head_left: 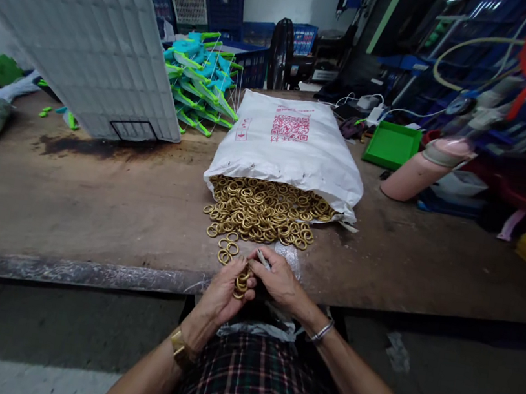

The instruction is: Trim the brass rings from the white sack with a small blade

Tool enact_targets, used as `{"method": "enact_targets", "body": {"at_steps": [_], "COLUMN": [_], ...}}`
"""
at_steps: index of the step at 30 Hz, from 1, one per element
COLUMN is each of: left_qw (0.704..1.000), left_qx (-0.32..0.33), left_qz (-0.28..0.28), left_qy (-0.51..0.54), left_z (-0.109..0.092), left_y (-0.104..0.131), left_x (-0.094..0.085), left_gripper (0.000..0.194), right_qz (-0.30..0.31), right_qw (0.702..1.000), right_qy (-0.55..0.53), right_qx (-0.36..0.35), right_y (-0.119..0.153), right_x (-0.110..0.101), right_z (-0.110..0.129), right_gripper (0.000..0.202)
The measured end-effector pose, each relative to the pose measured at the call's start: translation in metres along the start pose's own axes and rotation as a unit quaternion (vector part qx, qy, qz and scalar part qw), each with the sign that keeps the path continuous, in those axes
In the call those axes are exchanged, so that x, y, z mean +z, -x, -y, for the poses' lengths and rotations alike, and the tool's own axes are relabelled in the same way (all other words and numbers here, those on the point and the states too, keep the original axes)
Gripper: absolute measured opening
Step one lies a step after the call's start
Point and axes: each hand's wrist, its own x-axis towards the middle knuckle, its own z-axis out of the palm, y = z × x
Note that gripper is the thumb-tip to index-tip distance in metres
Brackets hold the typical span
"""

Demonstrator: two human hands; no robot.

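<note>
Brass-coloured rings (261, 213) heaped at open mouth of white sack (290, 142), spilling onto table (94, 212) toward its near edge. Left hand (223, 292), watch at wrist, has fingers curled round a few rings. Right hand (280, 281), bracelet at wrist, has fingers closed on slim pale tool (262, 259), close beside left. Green tray (392, 145) and pink bottle (426, 168) right of sack.

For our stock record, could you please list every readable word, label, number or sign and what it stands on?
No text is clear enough to quote.
White sack: a red QR code; red characters nearby, too small to read.
Same sack: boxed red marks, too blurred.
</note>
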Motion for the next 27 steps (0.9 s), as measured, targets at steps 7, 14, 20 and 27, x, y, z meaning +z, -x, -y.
{"method": "enact_targets", "body": {"at_steps": [7,14,20,27], "left_qw": [1.0,0.999,0.994,0.992], "left_qx": [-0.029,-0.01,0.026,0.034], "left_qz": [0.005,0.006,-0.009,-0.023], "left_qy": [-0.009,-0.035,-0.108,-0.12], "left_z": [-0.002,0.0,0.004,0.007], "left_y": [0.0,-0.001,0.0,0.001], "left_x": [0.003,0.002,0.005,0.006], "left_gripper": [0.032,0.03,0.035,0.037], "right_qz": [-0.03,-0.057,-0.046,-0.053], "right_qw": [0.999,0.998,0.995,0.998], "right_qy": [-0.007,0.033,0.088,0.035], "right_qx": [0.027,0.022,0.021,0.026], "right_y": [0.0,-0.001,-0.002,-0.003], "right_x": [-0.003,-0.002,0.001,0.0], "right_z": [-0.003,-0.003,-0.006,-0.011], "right_gripper": [0.008,0.012,0.018,0.016]}}
